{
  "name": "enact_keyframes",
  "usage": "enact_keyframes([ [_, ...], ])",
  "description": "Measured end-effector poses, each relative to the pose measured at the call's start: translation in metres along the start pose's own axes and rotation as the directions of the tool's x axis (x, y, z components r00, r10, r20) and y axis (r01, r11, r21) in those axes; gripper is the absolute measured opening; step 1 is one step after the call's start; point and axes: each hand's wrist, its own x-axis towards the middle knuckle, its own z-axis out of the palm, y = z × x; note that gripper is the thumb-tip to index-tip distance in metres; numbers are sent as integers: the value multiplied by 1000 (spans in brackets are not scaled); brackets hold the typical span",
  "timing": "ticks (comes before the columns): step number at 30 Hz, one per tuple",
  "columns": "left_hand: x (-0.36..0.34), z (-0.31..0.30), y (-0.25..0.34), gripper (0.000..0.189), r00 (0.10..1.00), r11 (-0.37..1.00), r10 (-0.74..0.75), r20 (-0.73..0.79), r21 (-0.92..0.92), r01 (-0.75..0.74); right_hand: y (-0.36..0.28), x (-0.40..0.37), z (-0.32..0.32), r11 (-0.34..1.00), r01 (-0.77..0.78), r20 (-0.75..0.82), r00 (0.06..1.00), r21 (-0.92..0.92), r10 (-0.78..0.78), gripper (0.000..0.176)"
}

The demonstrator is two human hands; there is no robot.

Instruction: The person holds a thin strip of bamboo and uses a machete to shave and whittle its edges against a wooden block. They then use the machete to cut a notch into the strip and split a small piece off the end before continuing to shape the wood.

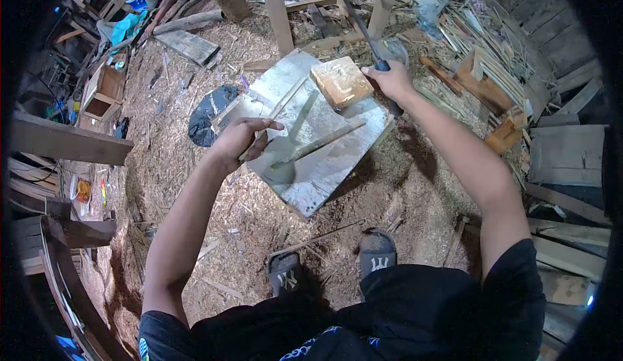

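My left hand (240, 138) grips a thin bamboo strip (285, 101) that slants up over a pale flat board (324, 160) on the ground. My right hand (391, 79) is closed on the dark handle of a long knife (366, 36) whose blade points away toward the upper left. A square wooden block (342, 82) rests on the board's far corner, just left of my right hand. Two more strips (318, 144) lie across the board.
Wood shavings cover the ground. A black plastic sheet (207, 111) lies left of the board. Bundles of bamboo slats (493, 56) and small wooden boxes sit at right. Wooden posts (279, 17) stand behind. Another person's arm (165, 4) shows at top left. My sandalled feet (331, 264) are below.
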Motion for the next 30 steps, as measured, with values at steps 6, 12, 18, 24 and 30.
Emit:
enact_keyframes([
  [6, -10, -7, 1, 32, 997, 996, -22, -71, 83, 27, -15, 13, 6, 985, -162, 177, 973, 54, 150, 33],
  [12, -19, -36, -7, 32, 997, 985, -37, -72, 163, 48, -20, 8, 10, 997, -62, 288, 956, 50, 45, 29],
  [18, -35, -67, -7, 30, 997, 974, -44, -70, 221, 59, -49, -20, 11, 981, 140, 308, 947, -134, -93, 43],
  [24, -48, -90, -15, 32, 1000, 949, -4, 25, 316, -4, -71, -69, 40, 980, 90, 442, 897, -175, -4, 41],
  [30, -84, -106, -3, 35, 1000, 962, 13, 0, 274, -12, -90, -102, 55, 988, 103, 413, 910, -111, -48, 41],
])
